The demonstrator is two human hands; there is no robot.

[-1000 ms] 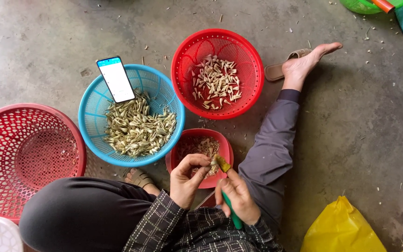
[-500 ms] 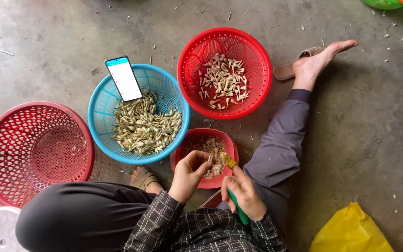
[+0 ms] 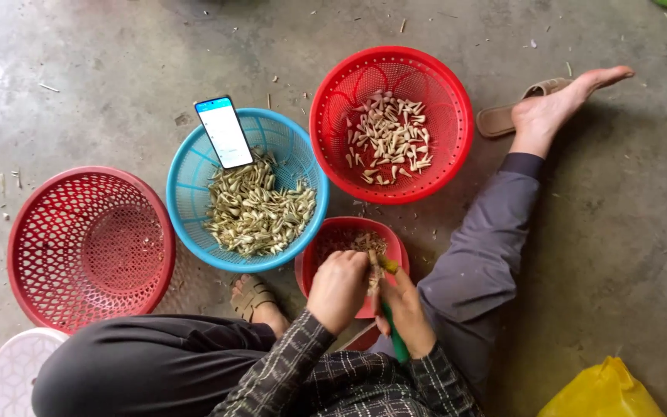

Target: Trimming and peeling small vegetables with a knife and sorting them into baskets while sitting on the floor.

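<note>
Hands together over the small red bowl [image 3: 349, 239]: left hand [image 3: 339, 289] pinches a pale stalk [image 3: 373, 270], right hand [image 3: 407, 309] grips a green-handled knife [image 3: 394, 340], apparently mid-trim, steadiness needed.

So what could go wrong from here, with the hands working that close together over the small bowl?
1. The right hand holds a green-handled knife right against the left hand pinching a small piece; a slip could nick the fingers.
2. The phone leans on the blue basket rim; a bump might tip it into the contents.
3. Trimmings may miss the small red bowl and litter the floor.
</note>
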